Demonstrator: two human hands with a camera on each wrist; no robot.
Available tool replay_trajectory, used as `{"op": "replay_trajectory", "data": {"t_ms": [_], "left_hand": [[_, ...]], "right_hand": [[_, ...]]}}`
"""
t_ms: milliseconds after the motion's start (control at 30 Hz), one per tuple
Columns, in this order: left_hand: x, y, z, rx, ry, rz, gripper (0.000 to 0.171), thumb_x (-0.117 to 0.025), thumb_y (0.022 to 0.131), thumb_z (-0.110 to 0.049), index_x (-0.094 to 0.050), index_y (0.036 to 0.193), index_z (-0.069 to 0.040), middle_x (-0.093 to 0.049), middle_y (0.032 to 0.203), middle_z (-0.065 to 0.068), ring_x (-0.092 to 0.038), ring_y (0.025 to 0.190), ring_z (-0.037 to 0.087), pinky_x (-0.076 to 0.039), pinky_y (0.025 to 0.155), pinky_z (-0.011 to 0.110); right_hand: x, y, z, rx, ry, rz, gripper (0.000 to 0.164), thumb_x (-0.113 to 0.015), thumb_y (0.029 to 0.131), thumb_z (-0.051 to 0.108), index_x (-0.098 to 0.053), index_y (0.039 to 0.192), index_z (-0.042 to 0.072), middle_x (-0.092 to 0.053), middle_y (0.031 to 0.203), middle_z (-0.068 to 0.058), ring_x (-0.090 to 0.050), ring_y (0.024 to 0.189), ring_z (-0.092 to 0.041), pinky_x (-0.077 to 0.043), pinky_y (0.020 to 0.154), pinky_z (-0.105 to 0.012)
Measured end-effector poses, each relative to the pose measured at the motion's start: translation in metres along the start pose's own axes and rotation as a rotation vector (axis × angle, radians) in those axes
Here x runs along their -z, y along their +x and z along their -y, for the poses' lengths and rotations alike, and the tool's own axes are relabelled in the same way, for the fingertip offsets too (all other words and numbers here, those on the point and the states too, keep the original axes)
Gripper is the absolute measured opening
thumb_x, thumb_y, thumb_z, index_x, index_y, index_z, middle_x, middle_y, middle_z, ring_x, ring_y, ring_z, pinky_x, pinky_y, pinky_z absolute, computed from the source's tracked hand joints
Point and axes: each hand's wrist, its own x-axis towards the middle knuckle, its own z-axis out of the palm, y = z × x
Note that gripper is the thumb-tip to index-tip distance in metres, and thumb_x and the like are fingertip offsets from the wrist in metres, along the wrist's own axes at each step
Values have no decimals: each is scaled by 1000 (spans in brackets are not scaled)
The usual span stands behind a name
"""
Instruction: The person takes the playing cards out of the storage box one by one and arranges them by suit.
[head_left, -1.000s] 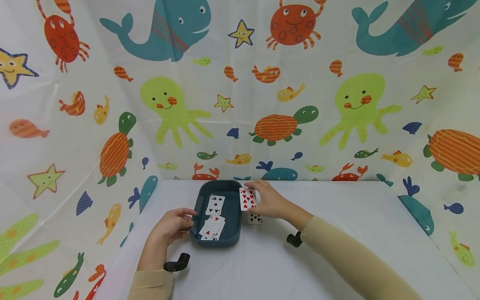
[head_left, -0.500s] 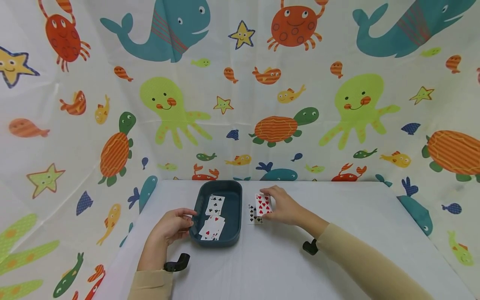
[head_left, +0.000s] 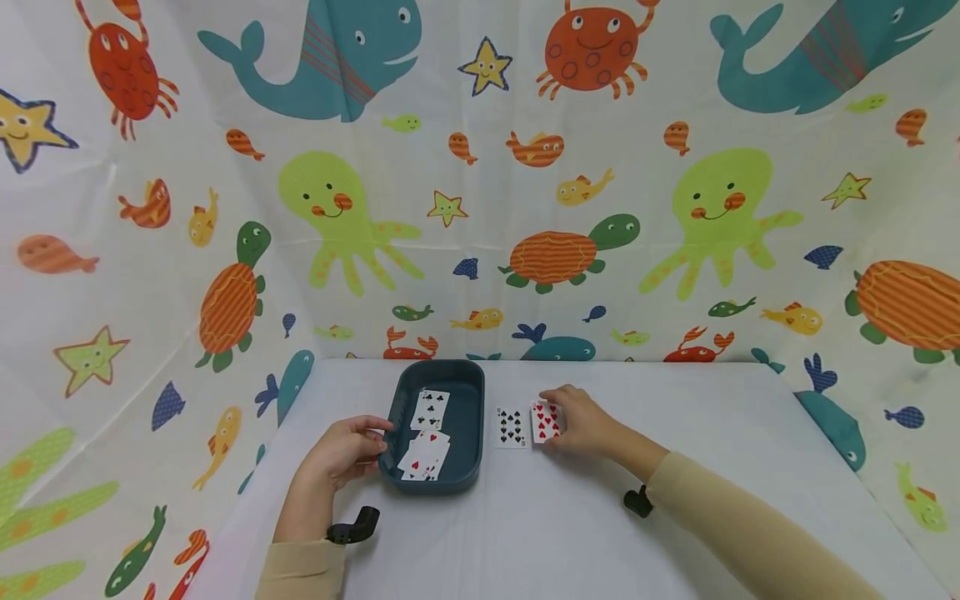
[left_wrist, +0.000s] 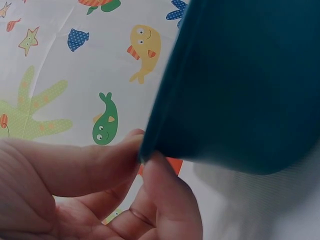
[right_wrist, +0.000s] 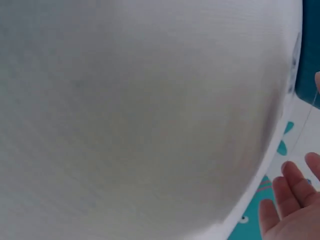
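Note:
My left hand (head_left: 348, 448) pinches the left rim of a dark teal tray (head_left: 468, 425); the left wrist view shows thumb and a finger on either side of the tray's edge (left_wrist: 148, 145). A playing card with red hearts (head_left: 545, 422) is between the thumb and fingers of my right hand (head_left: 588, 427), held by its opposite short edges, low over the table or touching it. Close on its left lies a face-up spade card (head_left: 512, 428). In the right wrist view the right hand (right_wrist: 295, 205) shows only partly, the card merely as a thin line.
Inside the tray lie a club card (head_left: 431, 410) and, nearer me, several overlapping cards (head_left: 424, 457), hearts among them. White cloth (head_left: 675, 483) covers the table. A curtain (head_left: 480, 233) printed with sea animals hangs behind it.
My right hand has carried the heart card from the tray's right rim, over the spade card, down to that card's right side. The left hand and tray have stayed put.

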Motion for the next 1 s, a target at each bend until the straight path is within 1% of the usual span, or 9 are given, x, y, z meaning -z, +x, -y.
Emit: {"op": "replay_trajectory", "data": {"t_ms": [233,433,600,833,1000], "left_hand": [[0,-3,-2,-15,2,13,39,-65,100,-2,-65,139,1,-61,94,8,-61,76,22,-58,71,31],[0,-2,-1,-8,-1,-2,37,-65,100,-2,-67,136,-1,-62,97,9,-62,78,22,-59,73,31],[0,-3,-1,-8,-2,-7,37,-66,99,-2,-68,136,-1,-62,98,9,-63,80,23,-59,73,31],[-1,-2,-2,-1,0,1,38,-67,99,-3,-67,137,-1,-62,98,9,-63,79,22,-59,73,30],[-1,-2,-1,-5,-3,2,39,-67,99,-3,-66,138,0,-63,97,8,-63,79,22,-59,73,32]], "right_hand": [[-6,-1,-7,-23,-46,25,81,-93,83,30,-56,153,12,-59,150,-11,-53,141,-34,-44,121,-57],[-7,0,-7,-22,-57,15,82,-94,82,30,-57,152,11,-59,150,-12,-53,141,-35,-43,121,-58],[-7,1,-7,-21,-86,23,82,-94,82,32,-57,152,11,-60,151,-12,-53,141,-36,-43,121,-59],[-6,1,-6,-44,-67,30,84,-94,82,33,-57,153,12,-58,153,-12,-51,143,-37,-41,121,-62],[-6,1,-7,-45,-66,24,86,-94,81,34,-55,155,14,-56,156,-11,-50,146,-36,-40,122,-63]]}}
